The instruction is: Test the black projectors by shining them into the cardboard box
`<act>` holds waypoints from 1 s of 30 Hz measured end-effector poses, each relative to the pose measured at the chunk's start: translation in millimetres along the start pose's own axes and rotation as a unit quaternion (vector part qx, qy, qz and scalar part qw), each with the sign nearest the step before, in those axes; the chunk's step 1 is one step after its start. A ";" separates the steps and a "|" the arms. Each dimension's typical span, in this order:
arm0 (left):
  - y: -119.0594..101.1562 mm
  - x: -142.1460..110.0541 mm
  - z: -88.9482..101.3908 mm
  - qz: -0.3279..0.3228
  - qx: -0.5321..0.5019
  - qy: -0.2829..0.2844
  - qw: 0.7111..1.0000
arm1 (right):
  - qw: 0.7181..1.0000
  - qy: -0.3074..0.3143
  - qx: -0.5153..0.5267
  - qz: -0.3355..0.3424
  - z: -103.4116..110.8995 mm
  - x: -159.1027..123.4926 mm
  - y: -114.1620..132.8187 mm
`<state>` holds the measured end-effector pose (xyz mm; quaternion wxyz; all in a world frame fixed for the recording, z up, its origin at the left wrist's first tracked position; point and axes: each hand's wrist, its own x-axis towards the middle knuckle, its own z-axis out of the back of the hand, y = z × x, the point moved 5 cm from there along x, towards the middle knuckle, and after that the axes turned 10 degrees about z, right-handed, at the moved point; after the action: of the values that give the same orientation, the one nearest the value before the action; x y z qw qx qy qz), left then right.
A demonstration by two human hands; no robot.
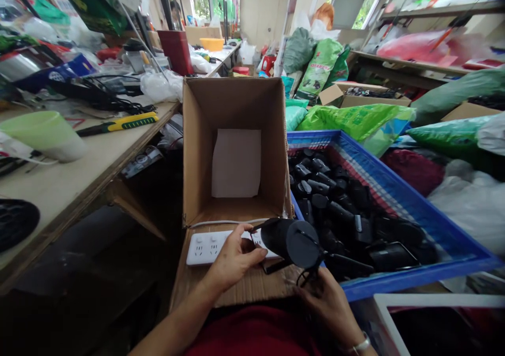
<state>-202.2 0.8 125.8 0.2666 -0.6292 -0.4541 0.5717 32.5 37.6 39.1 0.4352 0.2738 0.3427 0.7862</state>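
My left hand (232,258) is curled around the side of a black cylindrical device (290,240), fingers pressed on its left end. Below the device, my right hand (329,303) pinches its thin black cord (305,277). Both hands hover over the near flap of an open cardboard box (197,151) with a white sheet (235,162) inside. A white power strip (209,246) lies on the flap just under my left hand.
A blue crate (398,193) filled with several black devices sits to the right. A wooden workbench (71,177) with a green bowl (41,132), a yellow-handled tool (118,123) and cables runs along the left. Green bags and boxes pile up behind.
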 end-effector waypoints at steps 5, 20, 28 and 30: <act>-12.3 -6.7 19.2 -0.024 -0.032 -0.005 0.999 | 1.000 0.010 -0.029 0.000 18.7 13.7 6.1; -43.7 -14.4 69.1 -0.116 -0.192 -0.038 0.974 | 0.991 0.043 0.035 0.120 -7.8 97.3 54.4; -25.8 -5.1 77.8 -0.085 -0.218 -0.047 0.971 | 0.974 0.109 0.018 0.200 -20.2 109.8 57.2; -22.6 -1.6 79.5 -0.087 -0.220 -0.046 0.971 | 0.971 0.113 0.012 0.208 -22.1 105.8 57.8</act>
<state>-284.5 -5.2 129.7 0.1493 -0.6038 -0.6332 0.4606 -62.2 100.9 84.3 0.2170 0.2537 0.3342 0.8814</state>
